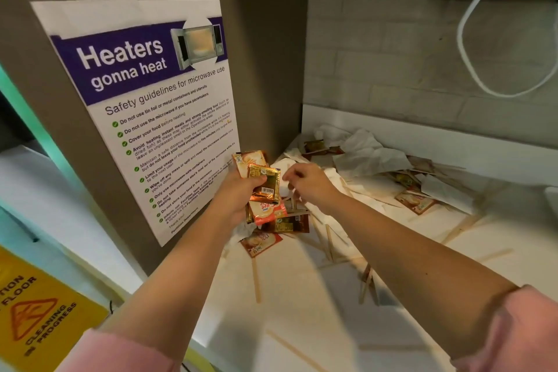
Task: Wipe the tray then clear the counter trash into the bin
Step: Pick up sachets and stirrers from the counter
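Observation:
My left hand (pixel 238 195) grips a bunch of empty gold and orange coffee sachets (pixel 263 183) above the white counter (pixel 302 326). Just to their right, my right hand (pixel 308 184) hovers with fingers curled and apart, nothing clearly held. More sachets (pixel 262 243) lie on the counter under my hands, and others (pixel 415 202) lie further right. Crumpled white tissues (pixel 368 154) are heaped in the back corner. Several wooden stirrers (pixel 256 281) are scattered over the counter. No tray or bin is in view.
A grey cabinet side (pixel 75 136) with a microwave safety poster (pixel 151 118) stands at the left of the counter. A yellow cleaning sign (pixel 33 311) is at the lower left. A white cable (pixel 471 69) hangs on the tiled back wall.

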The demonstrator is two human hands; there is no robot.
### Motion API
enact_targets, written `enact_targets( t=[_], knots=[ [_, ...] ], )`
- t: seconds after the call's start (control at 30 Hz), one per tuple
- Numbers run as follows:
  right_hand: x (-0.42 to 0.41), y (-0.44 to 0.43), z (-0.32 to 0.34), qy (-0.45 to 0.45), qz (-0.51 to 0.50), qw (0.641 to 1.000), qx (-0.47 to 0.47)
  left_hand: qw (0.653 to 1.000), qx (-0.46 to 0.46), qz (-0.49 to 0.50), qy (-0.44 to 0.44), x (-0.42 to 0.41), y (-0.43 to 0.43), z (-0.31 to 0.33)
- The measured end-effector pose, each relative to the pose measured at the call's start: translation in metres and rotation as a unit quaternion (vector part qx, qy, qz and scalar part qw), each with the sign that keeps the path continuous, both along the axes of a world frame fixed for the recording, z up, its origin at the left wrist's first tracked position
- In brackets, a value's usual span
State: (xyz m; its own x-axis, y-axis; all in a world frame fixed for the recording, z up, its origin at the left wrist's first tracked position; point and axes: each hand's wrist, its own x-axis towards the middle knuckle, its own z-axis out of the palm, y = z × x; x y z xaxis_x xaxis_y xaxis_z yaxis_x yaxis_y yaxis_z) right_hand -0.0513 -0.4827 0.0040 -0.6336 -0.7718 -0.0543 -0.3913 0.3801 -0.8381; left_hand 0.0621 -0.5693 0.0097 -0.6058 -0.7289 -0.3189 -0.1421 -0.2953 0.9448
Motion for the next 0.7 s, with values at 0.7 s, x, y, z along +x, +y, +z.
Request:
enact_targets(
  t=[0.7],
  knots=[
    [0.006,0.023,-0.028,0.335,0.204,0.885,0.250,1.000,-0.007,0.001,0.015,0.008,-0.003,0.002]
  ],
)
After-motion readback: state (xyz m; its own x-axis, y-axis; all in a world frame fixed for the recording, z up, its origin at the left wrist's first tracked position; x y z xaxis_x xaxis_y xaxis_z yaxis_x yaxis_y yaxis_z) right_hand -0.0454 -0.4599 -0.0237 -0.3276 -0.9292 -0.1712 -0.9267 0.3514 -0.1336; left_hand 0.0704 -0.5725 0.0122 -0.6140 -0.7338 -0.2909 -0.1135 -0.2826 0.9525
